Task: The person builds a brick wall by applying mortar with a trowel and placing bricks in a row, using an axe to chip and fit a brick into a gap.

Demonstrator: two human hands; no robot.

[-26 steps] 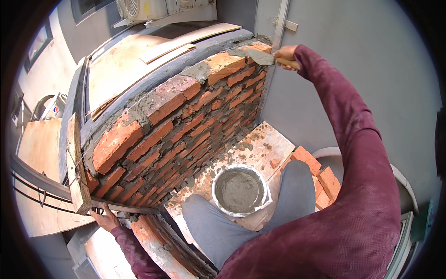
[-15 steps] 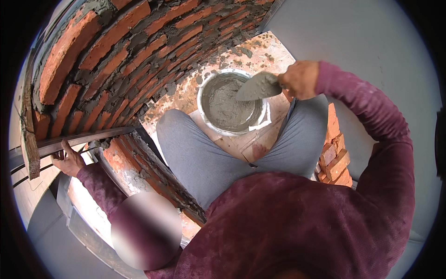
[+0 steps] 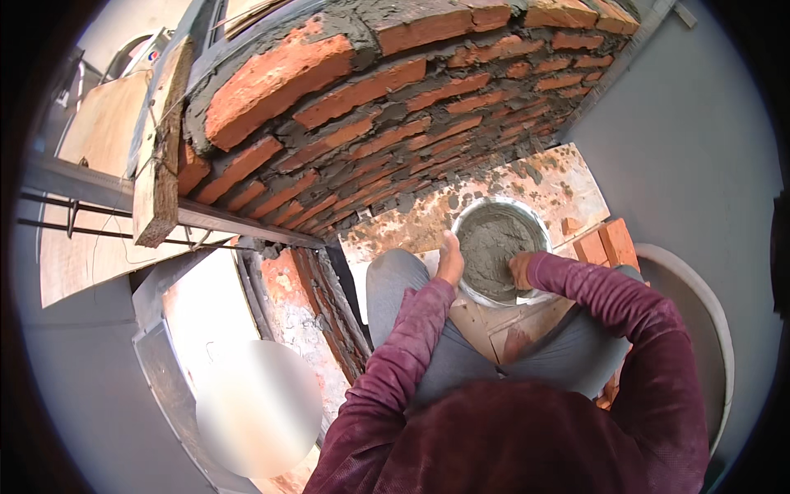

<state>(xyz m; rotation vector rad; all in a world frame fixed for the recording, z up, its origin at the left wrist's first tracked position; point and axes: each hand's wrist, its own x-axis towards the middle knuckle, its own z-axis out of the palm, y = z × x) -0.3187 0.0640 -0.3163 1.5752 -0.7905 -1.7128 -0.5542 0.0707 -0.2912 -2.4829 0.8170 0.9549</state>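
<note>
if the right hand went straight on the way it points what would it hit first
The right hand would likely meet the grey mortar in the bucket; the hand's height is unclear.

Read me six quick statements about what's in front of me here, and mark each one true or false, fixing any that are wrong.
1. The left hand is at the left side of the white bucket. True.
2. The right hand is raised above head height. False: it is down at the bucket, by the grey mortar.
3. The bucket holds clear water. False: it holds the grey mortar.
4. Both sleeves are dark red. True.
5. A brick wall with grey mortar between its courses rises beyond the bucket. True.
6. The bucket sits on top of the wall. False: it stands on the spattered floor below.
</note>
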